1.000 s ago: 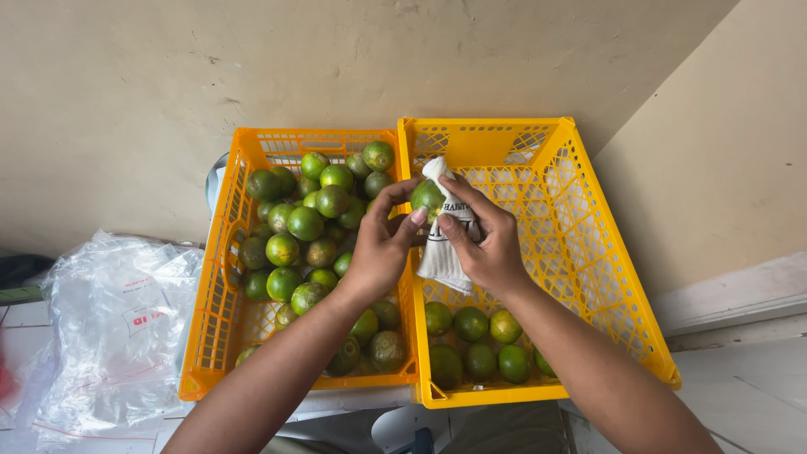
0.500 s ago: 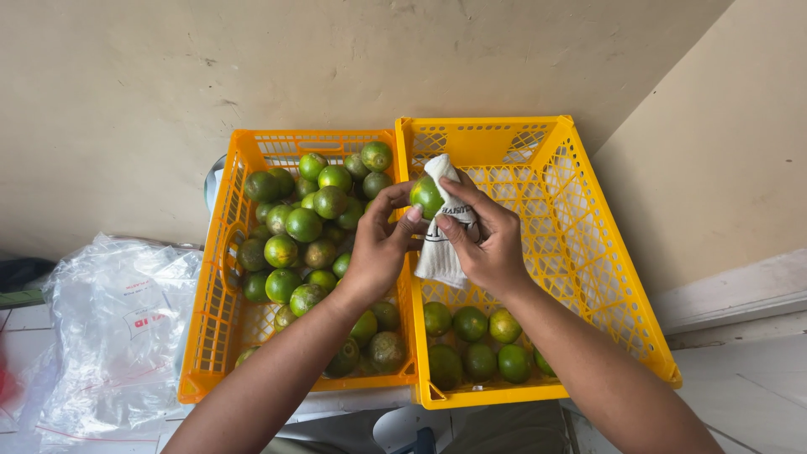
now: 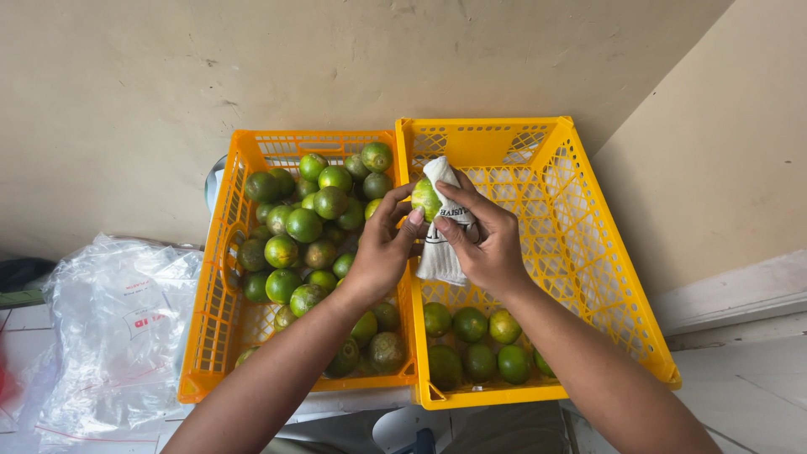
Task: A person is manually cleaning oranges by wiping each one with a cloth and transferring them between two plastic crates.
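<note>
Held above the seam between two yellow crates: a green lime, pinched in the grip of the left hand, fingertips closed on its near side. Wrapped against the fruit from the right, a white cloth, clamped in the right hand. Heaped with green limes, the left crate; only a few at the near end of the right crate. Crumpled at far left, a clear plastic bag.

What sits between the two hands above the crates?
In the head view, a green lime and a white cloth, held between the left hand and right hand.
</note>
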